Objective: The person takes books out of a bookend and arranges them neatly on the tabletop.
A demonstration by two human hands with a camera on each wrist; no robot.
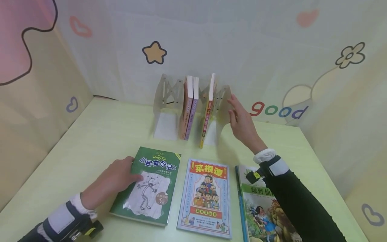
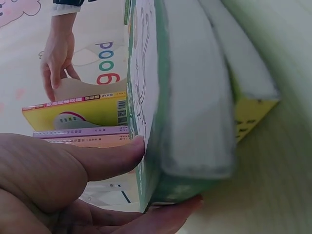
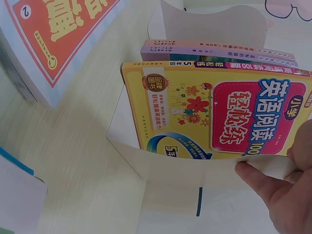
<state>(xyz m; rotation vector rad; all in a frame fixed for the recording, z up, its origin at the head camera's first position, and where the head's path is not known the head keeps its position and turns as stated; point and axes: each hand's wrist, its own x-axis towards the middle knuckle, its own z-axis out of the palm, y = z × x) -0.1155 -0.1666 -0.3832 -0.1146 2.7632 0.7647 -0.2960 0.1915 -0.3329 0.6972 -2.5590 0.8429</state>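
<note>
My left hand grips the left side of a green diary book, thumb on the cover, fingers round the spine. In the left wrist view its white page block faces me, and a yellow-spined book shows beside it. At the back, my right hand holds the edge of the right end panel of a beige book rack. A yellow English reading book stands upright beside that panel. Left of it are a pink book and a purple book, also upright.
A blue-bordered book with a red title lies face up at the front middle. Right of it lies a green-banded picture book, partly under my right forearm. A decorated curtain rises behind the pale yellow table.
</note>
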